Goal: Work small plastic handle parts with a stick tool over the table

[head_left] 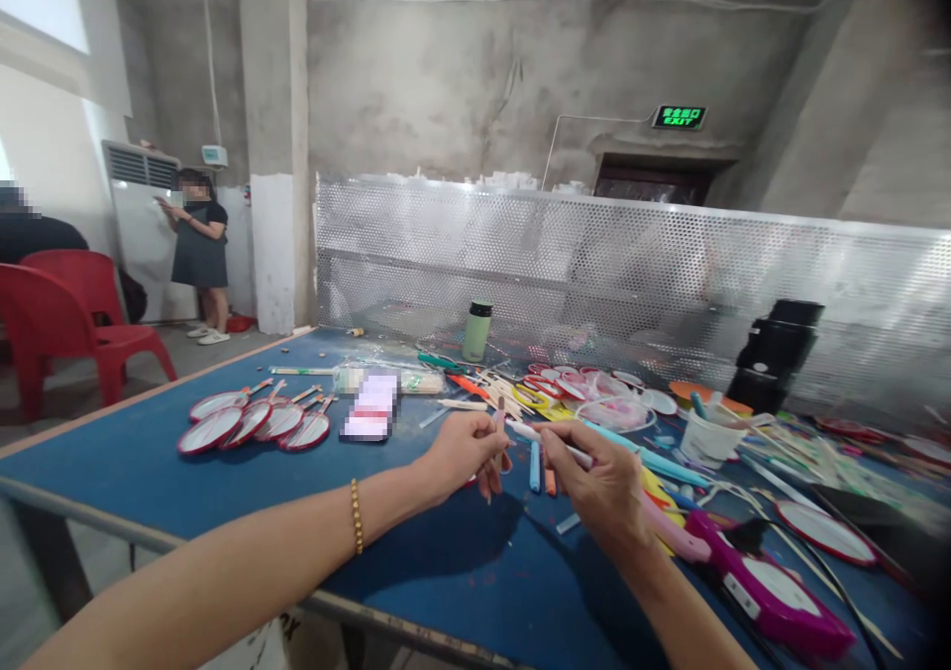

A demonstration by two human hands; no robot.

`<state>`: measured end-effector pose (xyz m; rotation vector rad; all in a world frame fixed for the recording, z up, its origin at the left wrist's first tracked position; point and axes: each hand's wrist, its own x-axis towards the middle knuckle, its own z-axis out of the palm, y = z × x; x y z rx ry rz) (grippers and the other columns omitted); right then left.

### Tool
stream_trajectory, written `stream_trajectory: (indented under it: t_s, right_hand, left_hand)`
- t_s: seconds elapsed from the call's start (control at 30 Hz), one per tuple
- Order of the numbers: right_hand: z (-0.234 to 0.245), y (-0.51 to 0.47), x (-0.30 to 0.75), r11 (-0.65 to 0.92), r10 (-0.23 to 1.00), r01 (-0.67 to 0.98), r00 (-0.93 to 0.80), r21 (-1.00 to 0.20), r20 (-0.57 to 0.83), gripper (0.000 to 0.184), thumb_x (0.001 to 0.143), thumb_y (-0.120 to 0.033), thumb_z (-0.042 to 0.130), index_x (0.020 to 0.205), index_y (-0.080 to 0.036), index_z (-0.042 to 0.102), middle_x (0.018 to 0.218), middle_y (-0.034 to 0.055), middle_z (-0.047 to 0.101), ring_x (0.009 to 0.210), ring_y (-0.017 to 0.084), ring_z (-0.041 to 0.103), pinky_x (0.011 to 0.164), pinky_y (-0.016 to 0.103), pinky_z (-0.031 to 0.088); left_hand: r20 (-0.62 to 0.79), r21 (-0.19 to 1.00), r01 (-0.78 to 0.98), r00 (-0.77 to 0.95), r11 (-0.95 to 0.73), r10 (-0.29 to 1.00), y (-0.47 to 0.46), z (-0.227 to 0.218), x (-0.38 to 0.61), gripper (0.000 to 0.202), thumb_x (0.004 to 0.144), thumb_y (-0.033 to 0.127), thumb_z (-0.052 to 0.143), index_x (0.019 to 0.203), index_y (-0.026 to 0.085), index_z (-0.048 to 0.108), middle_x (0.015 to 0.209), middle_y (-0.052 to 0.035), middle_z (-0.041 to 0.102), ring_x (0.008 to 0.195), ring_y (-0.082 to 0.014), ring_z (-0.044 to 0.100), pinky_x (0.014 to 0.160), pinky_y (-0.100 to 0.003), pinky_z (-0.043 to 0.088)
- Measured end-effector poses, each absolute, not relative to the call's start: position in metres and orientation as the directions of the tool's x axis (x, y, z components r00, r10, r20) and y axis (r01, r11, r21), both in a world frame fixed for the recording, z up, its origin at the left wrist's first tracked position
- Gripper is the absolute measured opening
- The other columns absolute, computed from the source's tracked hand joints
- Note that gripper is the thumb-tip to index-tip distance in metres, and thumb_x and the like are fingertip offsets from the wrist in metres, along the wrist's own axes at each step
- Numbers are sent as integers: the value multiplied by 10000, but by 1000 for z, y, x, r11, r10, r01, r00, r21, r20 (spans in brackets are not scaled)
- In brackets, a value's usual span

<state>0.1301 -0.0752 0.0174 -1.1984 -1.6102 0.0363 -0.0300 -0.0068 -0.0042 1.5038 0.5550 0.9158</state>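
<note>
Above the blue table (245, 497), my left hand (467, 449) pinches a thin upright pinkish-brown stick (500, 414); the fingers hide its lower part. A bit of red edge shows below that hand, too covered to name. My right hand (601, 472) is closed around a white pen-like stick (526, 432), its tip pointing left, close to the left hand's stick. Between the hands lie a blue stick (535, 467) and an orange stick (550, 482). To the left, several red-rimmed white round discs (212, 430) with short handles overlap beside a phone (371, 407).
Near my right forearm lies a purple device (773, 581) with a cable. Behind are a white cup (709, 442) of tools, a green bottle (476, 331), a black stand (773, 358) and piled sticks and discs. A perforated metal panel (475, 244) edges the back. A person (199, 234) stands far left.
</note>
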Motion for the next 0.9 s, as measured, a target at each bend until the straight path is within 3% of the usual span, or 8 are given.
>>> stream_trajectory:
  t_s: [0.53,0.7,0.9]
  right_hand:
    - [17,-73,129,532,653,697,24,-481,757,239,875,-343,560,806,-175,716,639,15,681,541,136,613,487,211,448]
    - [21,-76,129,512,621,743,26,-430,784,243,871,-338,559,787,-182,726,563,-9,645,483,118,557,480,208,433]
    - [13,-72,130,537,658,698,5,-474,753,244,884,-346,552,810,-186,720,601,6,666,496,127,590,468,208,435]
  left_hand:
    - [214,976,-157,565,-151,797,-6,-4,-29,151,772,240,569,694,128,506,599,-29,625,379,-126,572,302,-208,439]
    - [221,974,-163,569,-154,792,-6,-3,-29,144,769,237,569,697,125,513,604,-29,626,385,-125,574,306,-210,445]
    - [225,974,-161,570,-162,790,-6,-2,-31,185,762,288,589,693,128,525,569,-11,607,384,-122,571,314,-206,446]
